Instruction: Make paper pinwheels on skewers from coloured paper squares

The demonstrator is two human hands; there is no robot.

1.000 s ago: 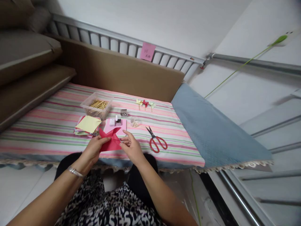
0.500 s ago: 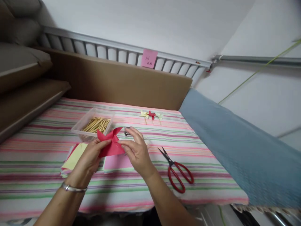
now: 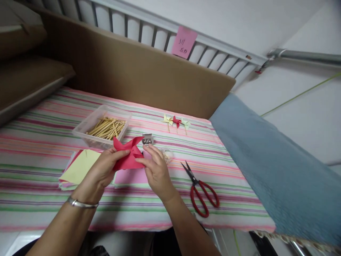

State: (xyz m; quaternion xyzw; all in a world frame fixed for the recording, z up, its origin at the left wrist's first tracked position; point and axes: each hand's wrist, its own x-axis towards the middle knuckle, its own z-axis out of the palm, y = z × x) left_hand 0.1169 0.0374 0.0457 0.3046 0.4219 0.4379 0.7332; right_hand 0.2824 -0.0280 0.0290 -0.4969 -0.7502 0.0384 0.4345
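A red paper pinwheel (image 3: 125, 162), its corners folded in toward the middle, is held above the table. My left hand (image 3: 102, 167) grips it from the left, thumb on top near the centre. On its right side, my right hand (image 3: 157, 174) pinches a flap between thumb and fingers. Beneath the pinwheel lies a stack of pink paper (image 3: 131, 177). Just beyond my right fingertips sits a small open box (image 3: 147, 140) of shiny metal pieces. A round clear container (image 3: 167, 154) with small pale items is partly hidden by that hand.
Red-handled scissors (image 3: 199, 193) lie to the right. A clear plastic box (image 3: 80, 132) holds wooden sticks (image 3: 108, 128). Yellow-topped paper sheets (image 3: 80, 167) lie at left. Three small pinwheels on sticks (image 3: 177, 121) rest at the back. A brown board (image 3: 133, 71) stands behind the striped cloth (image 3: 234, 199).
The camera view has tilted and shifted. Both hands still hold the red pinwheel, with a right-hand flap now folded further over. The small metal-piece box shows more fully.
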